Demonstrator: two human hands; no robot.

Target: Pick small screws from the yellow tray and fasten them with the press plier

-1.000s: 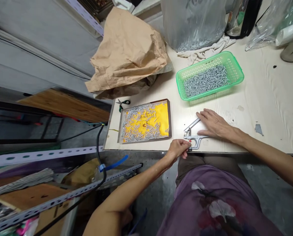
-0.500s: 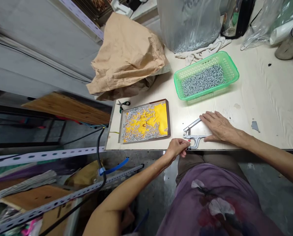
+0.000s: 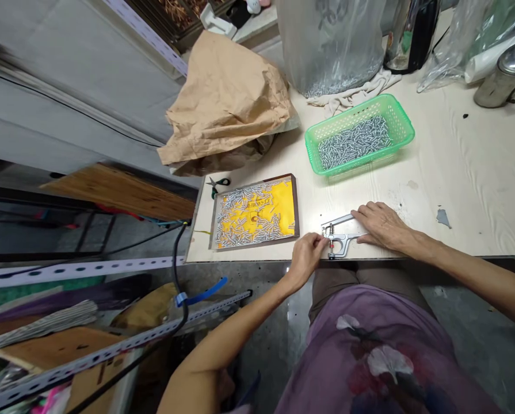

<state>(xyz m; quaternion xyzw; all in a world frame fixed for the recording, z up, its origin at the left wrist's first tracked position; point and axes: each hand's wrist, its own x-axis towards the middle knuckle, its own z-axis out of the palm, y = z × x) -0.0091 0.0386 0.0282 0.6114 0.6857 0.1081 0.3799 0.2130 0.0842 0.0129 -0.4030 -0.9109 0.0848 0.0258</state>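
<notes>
Silver snap pliers point(image 3: 337, 236) with a red tip lie at the near edge of the pale table point(image 3: 456, 190). My right hand point(image 3: 380, 225) rests over their handles, gripping them. My left hand point(image 3: 305, 256) pinches at the jaw end of the pliers, fingers closed; whether a small part is between them I cannot tell. To the left lies a brown tray with a yellow liner point(image 3: 255, 211) strewn with small metal pieces.
A green basket point(image 3: 406, 125) of small metal pieces stands further back. Behind it are a clear bag of metal parts point(image 3: 330, 46), crumpled brown paper point(image 3: 227, 98), small scissors point(image 3: 217, 184) and a metal can point(image 3: 501, 77). Metal racking point(image 3: 88, 351) is at lower left.
My right hand has drawn the plier handles closer together. My left hand shifted slightly up along the table edge, staying at the jaws.
</notes>
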